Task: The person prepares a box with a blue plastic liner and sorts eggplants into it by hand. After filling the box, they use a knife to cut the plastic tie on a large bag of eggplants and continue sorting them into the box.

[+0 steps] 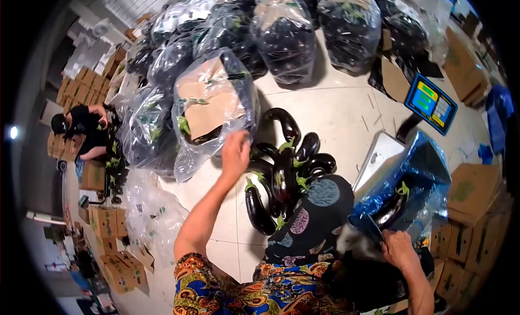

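My left hand [236, 151] is at the lower right rim of a clear plastic bag [187, 152], its fingers curled in; whether they pinch the film is too small to tell. Brown paper [210, 106] covers the eggplants in that bag. On the floor between my arms lies a pile of dark eggplants [283, 177] with green stems. At the right, my right hand [400, 249] has its fingers bent over the near edge of a box lined with blue plastic [428, 168]. One eggplant [391, 209] lies inside this box.
Full bags of eggplants [284, 44] stand across the back. A scale display [431, 103] rises behind the blue-lined box. Cardboard boxes [476, 239] are stacked at the right. Another person [84, 125] is at the far left, near more cartons [116, 269].
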Demonstrator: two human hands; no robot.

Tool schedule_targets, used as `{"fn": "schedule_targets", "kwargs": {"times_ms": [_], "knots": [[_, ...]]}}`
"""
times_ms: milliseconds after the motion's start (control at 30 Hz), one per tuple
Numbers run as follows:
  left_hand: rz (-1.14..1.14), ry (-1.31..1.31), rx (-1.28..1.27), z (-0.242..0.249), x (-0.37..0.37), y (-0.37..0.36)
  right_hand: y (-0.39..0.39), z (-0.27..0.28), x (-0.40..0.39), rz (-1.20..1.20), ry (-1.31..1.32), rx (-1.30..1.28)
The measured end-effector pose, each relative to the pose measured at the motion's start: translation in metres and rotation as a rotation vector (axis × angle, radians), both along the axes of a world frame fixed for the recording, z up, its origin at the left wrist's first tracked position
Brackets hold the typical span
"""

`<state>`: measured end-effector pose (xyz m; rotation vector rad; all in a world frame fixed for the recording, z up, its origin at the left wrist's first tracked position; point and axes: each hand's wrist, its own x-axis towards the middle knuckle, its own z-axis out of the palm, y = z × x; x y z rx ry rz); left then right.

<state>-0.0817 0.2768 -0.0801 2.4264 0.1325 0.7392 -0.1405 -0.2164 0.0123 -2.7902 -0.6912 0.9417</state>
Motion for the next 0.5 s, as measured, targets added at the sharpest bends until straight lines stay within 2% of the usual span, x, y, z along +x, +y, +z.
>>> {"fn": "schedule_targets", "kwargs": {"times_ms": [33,100,200,300,333,433,467,500], "knots": [[0.067,-0.107,0.064,0.008,0.009,0.018,0.000,-0.002,-0.004,0.013,-0.001,-0.033],[0.254,-0.140,-0.028,0.024,0.026,0.047,-0.006,-0.010,-0.014,0.071,0.008,-0.125],[0.357,-0.049,0.126,0.006,0.049,0.119,-0.006,-0.010,-0.017,0.075,0.109,-0.235],[0.883,0.277,0.104,-0.007,0.061,0.145,-0.003,-0.005,-0.021,0.097,0.066,-0.201],[0.884,0.274,0.110,-0.042,0.060,0.183,-0.002,-0.004,-0.023,0.112,0.049,-0.177],[0.903,0.346,0.071,-0.006,0.065,0.147,0.002,-0.005,-0.030,0.063,0.002,-0.153],[0.947,0.315,0.083,-0.009,0.067,0.151,0.002,-0.007,-0.032,0.101,-0.033,-0.159],[0.941,0.326,-0.023,-0.009,0.068,0.157,0.002,-0.008,-0.029,0.096,-0.015,-0.134]]}}
